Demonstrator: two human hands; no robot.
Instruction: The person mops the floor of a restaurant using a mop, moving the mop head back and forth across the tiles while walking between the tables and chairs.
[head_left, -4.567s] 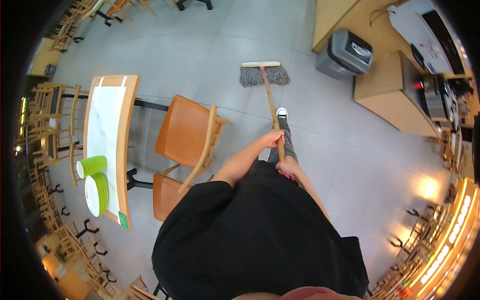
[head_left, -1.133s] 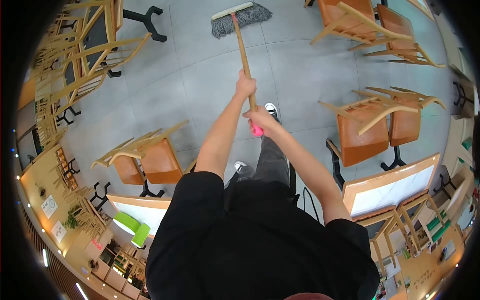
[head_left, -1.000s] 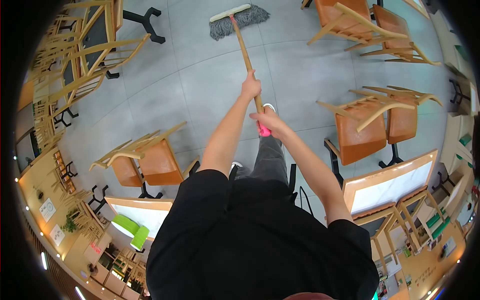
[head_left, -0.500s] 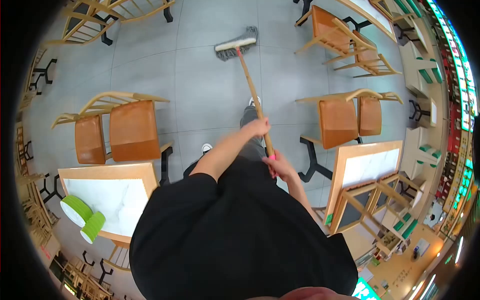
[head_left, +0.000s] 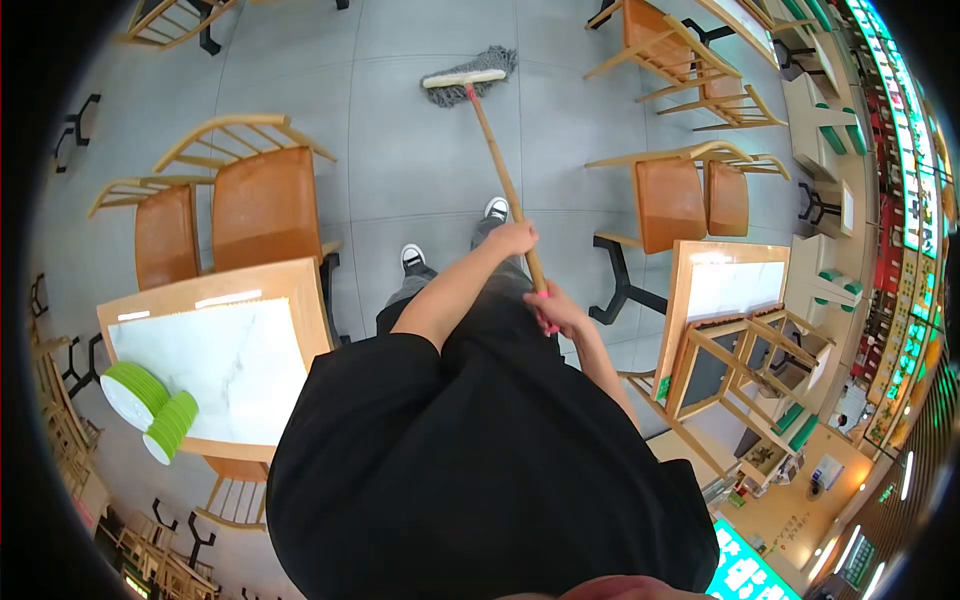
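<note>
A wooden-handled mop (head_left: 497,152) slants away from my body across the grey floor. Its fluffy grey head (head_left: 497,62), topped by a white bar, rests flat on the tiles at the far end. My left hand (head_left: 514,238) is closed around the middle part of the handle. Lower down, close to my waist, my right hand (head_left: 558,308) grips the pink top end of the same handle. Both forearms reach out from a black shirt (head_left: 490,450). My two dark shoes with white toes stand on either side behind the mop, the right shoe (head_left: 497,208) beside the handle.
At left, brown-seated chairs (head_left: 265,205) stand at a table (head_left: 230,370) holding stacked green bowls (head_left: 137,393) and green cups (head_left: 171,428). More chairs (head_left: 668,205) and a table (head_left: 735,290) with an upturned chair on it line the right. Lit signs (head_left: 918,180) curve along the right edge.
Floor, chairs and tables have shifted upward in the view. Relative to the tiles, the mop head has come nearer and slightly left. Both hands keep their hold on the handle.
</note>
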